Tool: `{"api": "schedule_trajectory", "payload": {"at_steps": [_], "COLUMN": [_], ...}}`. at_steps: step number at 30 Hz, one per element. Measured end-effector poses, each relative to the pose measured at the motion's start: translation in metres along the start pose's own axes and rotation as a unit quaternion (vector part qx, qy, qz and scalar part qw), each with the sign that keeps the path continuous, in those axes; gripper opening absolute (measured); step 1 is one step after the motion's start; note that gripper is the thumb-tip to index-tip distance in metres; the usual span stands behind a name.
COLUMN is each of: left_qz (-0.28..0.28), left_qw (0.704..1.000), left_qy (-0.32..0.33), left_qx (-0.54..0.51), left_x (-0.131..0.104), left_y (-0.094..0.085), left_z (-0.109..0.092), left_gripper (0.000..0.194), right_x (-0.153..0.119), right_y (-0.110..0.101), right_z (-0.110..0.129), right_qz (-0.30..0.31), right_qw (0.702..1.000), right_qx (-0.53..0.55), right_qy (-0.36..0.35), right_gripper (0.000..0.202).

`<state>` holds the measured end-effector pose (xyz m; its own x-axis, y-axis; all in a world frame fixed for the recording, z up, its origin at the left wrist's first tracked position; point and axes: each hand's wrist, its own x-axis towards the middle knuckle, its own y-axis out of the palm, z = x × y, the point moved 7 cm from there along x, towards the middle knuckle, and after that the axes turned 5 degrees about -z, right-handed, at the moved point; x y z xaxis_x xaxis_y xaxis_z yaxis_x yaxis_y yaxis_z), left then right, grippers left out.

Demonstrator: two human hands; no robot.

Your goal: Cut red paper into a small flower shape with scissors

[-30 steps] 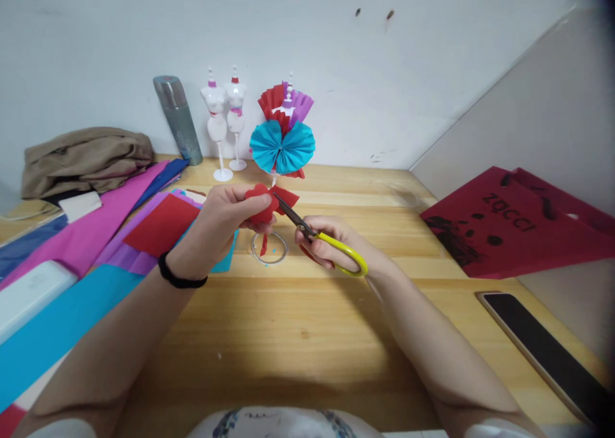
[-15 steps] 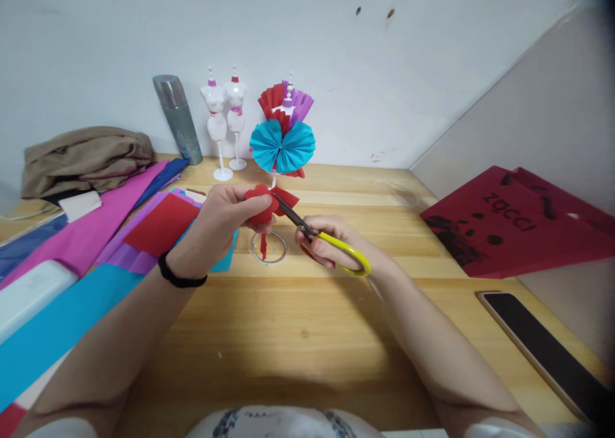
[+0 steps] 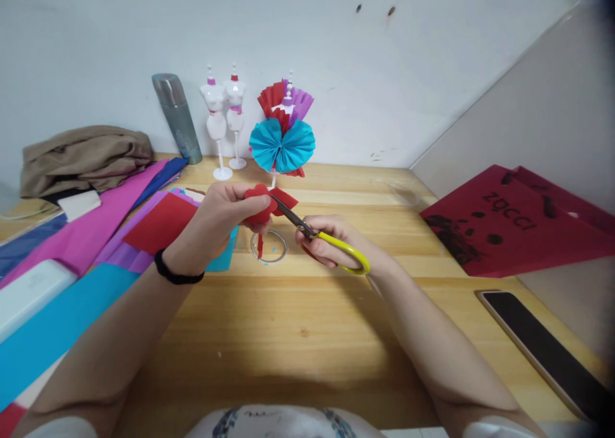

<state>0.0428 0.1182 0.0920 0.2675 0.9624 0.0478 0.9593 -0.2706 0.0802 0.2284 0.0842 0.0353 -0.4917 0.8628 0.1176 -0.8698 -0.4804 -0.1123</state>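
Note:
Between the thumb and fingers of my left hand (image 3: 225, 214) is a piece of red paper (image 3: 258, 207) with a rounded, scalloped edge. My right hand (image 3: 329, 239) is wrapped round a pair of scissors (image 3: 341, 249) with yellow handles. The dark blades point up and left and lie at the red paper's right part, where a pointed flap sticks out; they look nearly closed. Behind my hands stands a small mannequin dressed in folded red and purple paper and a blue pleated paper bow (image 3: 282, 146). Below the paper, a thin ring (image 3: 286, 249) lies on the table with red and blue scraps.
Two white mannequins (image 3: 216, 127) and a grey flask (image 3: 177, 118) stand along the wall. Coloured paper sheets (image 3: 158, 223), a white box (image 3: 36, 297) and brown cloth (image 3: 86, 159) lie at left. At right are a red paper bag (image 3: 509, 227) and a phone (image 3: 538, 348).
My left hand and the red paper have shifted very slightly left. The scissors stay at the paper's right part, with hardly any movement.

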Motion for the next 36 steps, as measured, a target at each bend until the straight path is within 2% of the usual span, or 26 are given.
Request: {"api": "schedule_trajectory", "payload": {"at_steps": [28,32,36], "left_qz": [0.039,0.048,0.03], "left_qw": [0.999,0.999,0.999], "left_qy": [-0.023,-0.02,-0.022], "left_qx": [0.015,0.0,-0.008], "left_x": [0.0004,0.0008,0.0034], "left_y": [-0.0004,-0.0004,-0.0038], "left_z": [0.0016,0.0016,0.0008], "left_gripper": [0.022,0.033,0.055], "right_x": [-0.0008,-0.0002,0.0001], "right_y": [-0.0022,-0.0032,-0.0039], "right_z": [0.0046,0.0036,0.0039], "right_qz": [0.03,0.031,0.026], "right_qw": [0.999,0.999,0.999], "right_qx": [-0.027,-0.029,-0.029], "right_qy": [0.012,0.006,0.008], "right_gripper": [0.061,0.06,0.06]}}
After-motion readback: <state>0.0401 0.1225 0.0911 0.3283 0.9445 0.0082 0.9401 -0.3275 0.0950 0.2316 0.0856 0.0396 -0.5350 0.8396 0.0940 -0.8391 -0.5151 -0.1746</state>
